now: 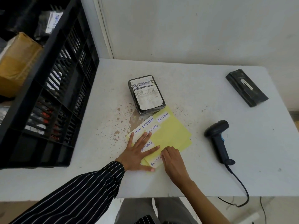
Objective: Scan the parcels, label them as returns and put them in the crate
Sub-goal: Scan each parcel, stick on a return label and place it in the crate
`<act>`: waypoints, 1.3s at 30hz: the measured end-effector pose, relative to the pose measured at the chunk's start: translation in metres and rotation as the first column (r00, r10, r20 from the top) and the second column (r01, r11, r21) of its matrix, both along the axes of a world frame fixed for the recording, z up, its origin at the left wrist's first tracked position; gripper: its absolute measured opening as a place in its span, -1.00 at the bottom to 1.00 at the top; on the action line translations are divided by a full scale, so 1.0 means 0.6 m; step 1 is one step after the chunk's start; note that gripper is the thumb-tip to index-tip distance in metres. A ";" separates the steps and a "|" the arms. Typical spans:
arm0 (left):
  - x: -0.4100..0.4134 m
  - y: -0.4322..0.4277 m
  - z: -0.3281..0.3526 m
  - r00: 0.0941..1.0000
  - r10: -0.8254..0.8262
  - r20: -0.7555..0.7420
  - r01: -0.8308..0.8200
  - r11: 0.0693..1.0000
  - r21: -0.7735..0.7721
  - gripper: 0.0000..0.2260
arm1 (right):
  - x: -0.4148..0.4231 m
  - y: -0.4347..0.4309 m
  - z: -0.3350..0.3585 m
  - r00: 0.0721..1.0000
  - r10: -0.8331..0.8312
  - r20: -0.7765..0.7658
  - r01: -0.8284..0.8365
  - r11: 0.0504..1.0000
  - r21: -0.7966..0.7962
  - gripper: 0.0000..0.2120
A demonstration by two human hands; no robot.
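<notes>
A yellow backing sheet (169,135) with several white RETURN stickers lies on the white table (186,75). My left hand (137,153) presses flat on the sheet's near left part, fingers spread. My right hand (172,160) has its fingertips curled at the edge of one RETURN sticker (155,162) near the sheet's front corner. A black-wrapped parcel (146,94) with a barcode label lies just beyond the sheet. A long black parcel (246,87) lies at the far right. The barcode scanner (218,139) lies on the table to the right.
A black slatted crate (53,94) stands at the left, holding a brown taped box (17,62) and a dark parcel with a RETURN sticker (53,21). The scanner's cable (239,188) runs off the front edge. A white wall is behind the table.
</notes>
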State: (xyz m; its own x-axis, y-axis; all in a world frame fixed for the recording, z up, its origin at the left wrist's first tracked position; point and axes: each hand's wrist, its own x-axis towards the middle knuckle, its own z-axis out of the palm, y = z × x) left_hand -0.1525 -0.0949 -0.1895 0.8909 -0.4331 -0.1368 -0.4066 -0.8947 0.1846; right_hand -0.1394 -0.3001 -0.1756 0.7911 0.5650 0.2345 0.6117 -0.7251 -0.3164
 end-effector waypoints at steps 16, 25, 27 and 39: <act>0.004 0.000 0.003 1.000 0.000 0.022 0.000 1.000 0.002 -0.33 | 0.002 -0.002 0.001 1.000 0.013 -0.007 -0.013 1.000 -0.003 -0.89; 0.005 0.001 0.005 1.000 -0.014 -0.005 0.014 0.999 0.035 -0.10 | -0.012 -0.017 0.012 0.994 0.113 -0.003 -0.113 0.993 0.041 -0.67; 0.005 -0.001 0.007 1.000 -0.014 -0.009 0.015 0.999 0.039 -0.09 | -0.018 -0.022 0.017 0.994 0.111 -0.019 -0.110 0.993 0.040 -0.65; 0.007 -0.006 0.018 0.997 -0.010 -0.079 0.015 0.998 0.067 -0.10 | -0.029 -0.033 0.053 0.977 0.209 -0.043 -0.207 0.977 0.039 -0.63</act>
State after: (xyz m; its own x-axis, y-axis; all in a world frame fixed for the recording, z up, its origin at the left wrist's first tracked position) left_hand -0.1485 -0.0984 -0.1788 0.8708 -0.4314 -0.2358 -0.4043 -0.9012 0.1559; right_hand -0.1565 -0.3198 -0.1440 0.6675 0.7107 0.2222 0.7320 -0.5715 -0.3709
